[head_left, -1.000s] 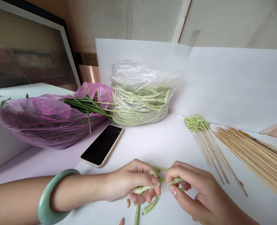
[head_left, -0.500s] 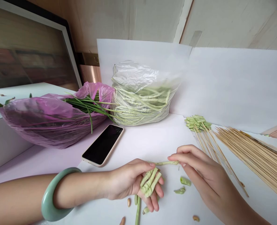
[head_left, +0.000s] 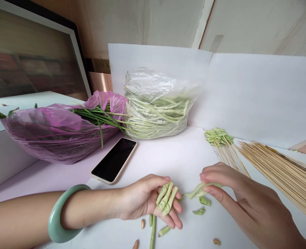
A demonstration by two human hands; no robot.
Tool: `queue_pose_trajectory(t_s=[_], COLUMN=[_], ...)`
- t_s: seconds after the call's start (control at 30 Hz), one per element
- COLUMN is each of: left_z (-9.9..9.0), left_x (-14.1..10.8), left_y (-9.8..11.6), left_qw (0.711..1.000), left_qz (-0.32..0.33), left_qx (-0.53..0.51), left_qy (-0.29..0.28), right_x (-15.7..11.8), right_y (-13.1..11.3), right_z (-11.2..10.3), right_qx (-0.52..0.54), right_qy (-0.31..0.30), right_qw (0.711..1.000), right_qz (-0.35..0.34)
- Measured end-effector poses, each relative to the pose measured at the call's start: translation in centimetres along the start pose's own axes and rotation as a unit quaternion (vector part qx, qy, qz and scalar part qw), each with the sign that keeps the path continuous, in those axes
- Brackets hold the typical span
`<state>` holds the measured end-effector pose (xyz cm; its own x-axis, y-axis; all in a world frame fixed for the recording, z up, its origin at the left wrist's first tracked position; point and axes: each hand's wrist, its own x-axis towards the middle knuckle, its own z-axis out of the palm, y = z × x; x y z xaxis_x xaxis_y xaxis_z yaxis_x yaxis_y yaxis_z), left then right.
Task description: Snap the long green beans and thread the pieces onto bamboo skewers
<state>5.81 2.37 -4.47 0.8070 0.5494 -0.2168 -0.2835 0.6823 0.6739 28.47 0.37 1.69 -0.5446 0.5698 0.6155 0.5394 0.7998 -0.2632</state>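
Several short pieces of pale green long bean [head_left: 166, 201] lie side by side across the fingers of my left hand [head_left: 147, 200]. That hand is palm up, its thumb over their upper end and its fingers loosely curled beneath them. To the right, my right hand [head_left: 235, 197] pinches a longer strip of long bean [head_left: 201, 190] between thumb and fingers. The strip is blurred, and its left end hangs near my left fingertips. Two cut bean scraps [head_left: 204, 201] rest on the white surface between the hands. Below my left hand lie a bean stalk [head_left: 153, 231] and another bean bit [head_left: 164, 231].
A phone [head_left: 113, 160] lies beyond my left forearm. Behind it stand a purple bag of green stalks [head_left: 56, 135] and a clear bag of long beans [head_left: 155, 117]. At right are skewered beans [head_left: 217, 134] and many bamboo skewers [head_left: 279, 173]. Loose brown seeds [head_left: 216, 241] dot the surface.
My right hand has moved right and slightly down, drawing the bean strip away from my left thumb. The strip now bends and blurs. My left hand has barely moved.
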Motion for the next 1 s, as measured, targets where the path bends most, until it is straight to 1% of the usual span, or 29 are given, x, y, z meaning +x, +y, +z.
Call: queue_pose_trajectory(t_s=[0.07,0.17,0.2,0.27,0.37,0.5,0.7,0.83,1.0], left_z=[0.1,0.2,0.3,0.5,0.7,1.0,1.0,0.9,0.9], left_x=[0.0,-0.1,-0.1,-0.2,-0.3,-0.4,-0.4,-0.4,-0.4], left_y=[0.0,0.1,0.1,0.2,0.2,0.3,0.4,0.3,0.3], left_qw=[1.0,1.0,1.0,1.0,1.0,0.999,0.998,0.998,0.997], left_qz=[0.001,0.005,0.007,0.008,0.005,0.0,-0.011,-0.015,-0.016], left_qx=[-0.001,0.004,0.007,0.013,0.024,0.039,0.055,0.065,0.073], left_qy=[-0.003,-0.006,-0.006,-0.007,-0.01,-0.008,-0.009,-0.018,-0.025], right_x=[0.1,-0.2,-0.4,-0.7,-1.2,-1.3,-1.0,-1.1,-1.2], right_y=[-0.3,-0.5,-0.5,-0.3,0.0,0.0,-0.5,-0.7,-0.6], right_z=[0.2,1.1,1.5,2.2,3.1,3.9,4.3,4.0,3.6], right_qx=[0.071,0.177,0.195,0.204,0.218,0.216,0.19,0.187,0.197], right_qy=[-0.049,-0.131,-0.149,-0.159,-0.157,-0.115,-0.055,-0.058,-0.093], right_qw=[0.996,0.972,0.966,0.962,0.958,0.963,0.976,0.975,0.969], right_qz=[0.028,0.077,0.085,0.09,0.101,0.113,0.087,0.103,0.116])
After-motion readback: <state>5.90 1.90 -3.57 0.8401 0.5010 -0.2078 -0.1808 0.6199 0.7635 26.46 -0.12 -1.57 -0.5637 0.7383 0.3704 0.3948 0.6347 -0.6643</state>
